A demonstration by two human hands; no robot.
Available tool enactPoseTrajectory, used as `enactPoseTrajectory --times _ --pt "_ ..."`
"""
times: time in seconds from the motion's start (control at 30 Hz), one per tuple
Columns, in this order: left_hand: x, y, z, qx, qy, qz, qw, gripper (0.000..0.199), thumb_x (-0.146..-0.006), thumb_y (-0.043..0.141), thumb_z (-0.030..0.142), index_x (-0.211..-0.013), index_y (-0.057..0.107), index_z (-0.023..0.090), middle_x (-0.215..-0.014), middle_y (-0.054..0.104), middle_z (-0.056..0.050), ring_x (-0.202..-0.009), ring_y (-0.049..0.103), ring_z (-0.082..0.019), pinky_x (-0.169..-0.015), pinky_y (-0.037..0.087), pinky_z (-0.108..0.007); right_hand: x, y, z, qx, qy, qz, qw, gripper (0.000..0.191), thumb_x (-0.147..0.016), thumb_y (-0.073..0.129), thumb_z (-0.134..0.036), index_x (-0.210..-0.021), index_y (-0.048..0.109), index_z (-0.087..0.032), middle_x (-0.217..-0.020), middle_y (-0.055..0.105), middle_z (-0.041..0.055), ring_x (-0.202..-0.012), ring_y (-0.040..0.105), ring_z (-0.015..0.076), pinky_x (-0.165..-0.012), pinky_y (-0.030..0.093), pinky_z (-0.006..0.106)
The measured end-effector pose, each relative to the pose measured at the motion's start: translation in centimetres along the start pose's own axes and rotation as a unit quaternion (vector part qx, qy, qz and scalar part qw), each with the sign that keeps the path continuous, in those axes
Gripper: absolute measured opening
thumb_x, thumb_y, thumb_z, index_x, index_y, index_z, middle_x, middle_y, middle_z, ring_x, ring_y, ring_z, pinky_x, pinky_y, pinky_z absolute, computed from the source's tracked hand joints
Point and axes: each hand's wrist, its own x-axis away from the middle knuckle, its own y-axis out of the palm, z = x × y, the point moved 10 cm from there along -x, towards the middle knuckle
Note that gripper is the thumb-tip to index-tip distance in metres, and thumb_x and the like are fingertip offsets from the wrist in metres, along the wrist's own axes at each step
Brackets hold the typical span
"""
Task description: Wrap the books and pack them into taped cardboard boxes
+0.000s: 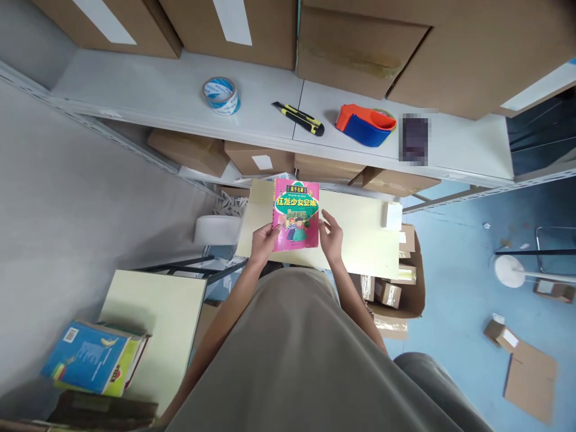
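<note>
A pink children's picture book (296,234) with a green and yellow title panel is held over the pale table (360,231), its front cover facing up. My left hand (264,243) grips its lower left edge, thumb on the cover and the other fingers mostly underneath. At the book's right edge is my right hand (331,237), fingers apart and slightly bent. Its thumb is close to the cover's edge; whether it touches I cannot tell. A small white box (392,216) stands at the table's right end.
On the shelf (256,120) ahead lie a tape roll (221,96), a box cutter (299,118) and an orange-blue tape dispenser (366,125). Cardboard boxes (360,54) line it. Stacked books (90,357) rest on a side table at left. A carton of small parcels (416,288) is at right.
</note>
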Motion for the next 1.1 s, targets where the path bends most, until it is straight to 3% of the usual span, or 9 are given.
enactPoseTrajectory --times 0.1,0.17,0.23,0.33,0.4,0.5,0.73,0.9,1.1 --pt "1.4 1.9 1.4 -0.066 0.054 -0.004 0.996 0.042 -0.091 0.073 0.056 -0.101 0.084 0.017 -0.085 0.079 -0.004 -0.077 0.071 -0.021 -0.071 0.055 -0.029 1.7 3.7 -1.7 -0.026 0.006 -0.083 0.996 0.069 -0.089 0.075 -0.069 -0.140 0.070 -0.021 -0.145 0.072 0.0132 -0.132 0.069 0.0327 -0.112 0.060 0.048" --pt "2.9 3.6 2.2 -0.126 0.087 -0.011 0.988 0.034 -0.093 0.072 0.049 -0.102 0.085 0.019 -0.089 0.082 -0.008 -0.083 0.075 -0.027 -0.079 0.057 -0.035 2.6 5.0 -2.8 0.005 0.003 -0.088 0.996 0.070 -0.085 0.081 -0.066 -0.138 0.069 -0.023 -0.136 0.076 0.0111 -0.121 0.073 0.0317 -0.105 0.063 0.046" --pt "4.3 5.3 2.9 -0.185 0.114 -0.028 0.976 0.028 -0.090 0.076 0.041 -0.107 0.086 0.021 -0.095 0.083 -0.011 -0.093 0.078 -0.033 -0.089 0.059 -0.042 2.9 4.8 -3.5 0.051 0.005 -0.053 0.997 0.059 -0.088 0.077 -0.066 -0.128 0.072 -0.022 -0.113 0.081 0.0085 -0.102 0.076 0.0296 -0.095 0.064 0.044" --pt "5.4 7.2 4.0 -0.191 0.154 -0.093 0.965 0.043 -0.088 0.080 0.038 -0.130 0.081 0.027 -0.124 0.081 -0.012 -0.112 0.077 -0.035 -0.105 0.058 -0.048 2.3 2.8 -4.2 0.040 -0.006 -0.009 0.999 0.049 -0.098 0.061 -0.067 -0.108 0.074 -0.021 -0.090 0.078 0.0053 -0.087 0.073 0.0264 -0.086 0.062 0.040" --pt "5.0 6.2 4.8 -0.156 0.163 -0.084 0.971 0.051 -0.091 0.079 0.043 -0.139 0.075 0.026 -0.139 0.076 -0.012 -0.123 0.074 -0.033 -0.114 0.055 -0.047 1.7 1.7 -4.8 -0.017 -0.027 -0.015 0.999 0.049 -0.099 0.061 -0.067 -0.105 0.075 -0.021 -0.097 0.080 0.0055 -0.092 0.072 0.0260 -0.087 0.060 0.037" --pt "3.2 2.8 5.1 -0.073 0.124 -0.021 0.989 0.062 -0.091 0.079 0.056 -0.142 0.071 0.021 -0.133 0.077 -0.016 -0.129 0.071 -0.032 -0.117 0.053 -0.045 1.5 1.1 -5.0 -0.116 -0.016 -0.065 0.991 0.048 -0.093 0.071 -0.068 -0.106 0.075 -0.022 -0.104 0.081 0.0047 -0.099 0.074 0.0271 -0.090 0.060 0.037" --pt "2.6 0.6 3.3 0.087 -0.010 -0.069 0.994 0.072 -0.079 0.083 0.073 -0.124 0.078 0.018 -0.125 0.081 -0.016 -0.112 0.078 -0.032 -0.103 0.061 -0.046 2.4 1.6 -3.3 -0.182 0.069 -0.136 0.971 0.056 -0.083 0.080 -0.074 -0.108 0.075 -0.024 -0.103 0.083 0.0060 -0.101 0.078 0.0318 -0.084 0.065 0.042" --pt "3.3 -0.4 3.0 0.086 -0.003 -0.047 0.995 0.060 -0.079 0.087 0.067 -0.115 0.082 0.019 -0.116 0.083 -0.012 -0.102 0.080 -0.029 -0.096 0.063 -0.041 0.9 2.0 -1.7 -0.132 0.065 -0.156 0.977 0.059 -0.089 0.075 -0.073 -0.118 0.076 -0.022 -0.113 0.083 0.0081 -0.109 0.078 0.0332 -0.089 0.066 0.044" --pt "4.0 -0.7 3.6 0.003 0.076 0.012 0.997 0.044 -0.094 0.076 0.055 -0.119 0.083 0.020 -0.116 0.084 -0.006 -0.101 0.078 -0.027 -0.091 0.061 -0.035 -0.3 0.9 -1.9 -0.016 -0.003 -0.063 0.998 0.080 -0.086 0.078 -0.070 -0.147 0.067 -0.020 -0.159 0.061 0.0160 -0.145 0.061 0.0376 -0.116 0.057 0.053"
